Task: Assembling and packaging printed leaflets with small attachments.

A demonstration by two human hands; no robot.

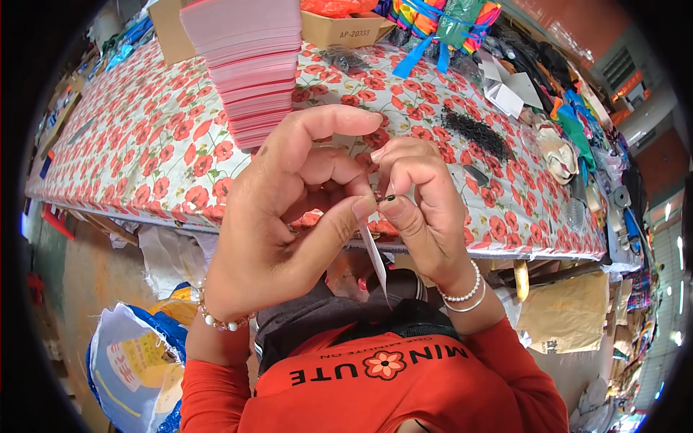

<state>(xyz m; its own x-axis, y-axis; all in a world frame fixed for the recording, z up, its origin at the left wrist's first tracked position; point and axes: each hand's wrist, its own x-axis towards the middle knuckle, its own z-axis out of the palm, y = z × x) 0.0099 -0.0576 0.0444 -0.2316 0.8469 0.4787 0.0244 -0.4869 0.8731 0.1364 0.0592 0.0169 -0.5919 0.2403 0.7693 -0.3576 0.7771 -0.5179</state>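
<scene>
Black piece (389,198) with tag (377,261), pinched in mid-air

Location: between the hands, in front of the near edge of the flowered table (148,148); the white tag hung beneath, nearly edge-on, above the lap.

Left hand (278,198): thumb and a fingertip brought together at the piece's left end and, as far as could be judged, the tag's top; index finger raised, curved and clear.

Right hand (427,209): narrow pinch, thumb and index finger at the piece's other end.

On the table: pink stack (253,76), behind the left hand; heap of black strands (476,135), beyond the right.

Handling note: the work seemed best served by a steady left pinch and small moves of the right fingertips alone. A part so slight would have been easy to drop or twist — a light, even grip seemed wiser than a hard one. Letting the tag hang free, uncreased, and keeping the raised finger out of the line of sight looked sound.

Condition unclear: the piece lay mostly under thumbs and fingertips — its full shape, and whether it passed through the tag, could not be told. The tag's faces were turned away; its top was covered. The left hand's lower fingers were partly hidden, and the pink stack was cut off above.
</scene>
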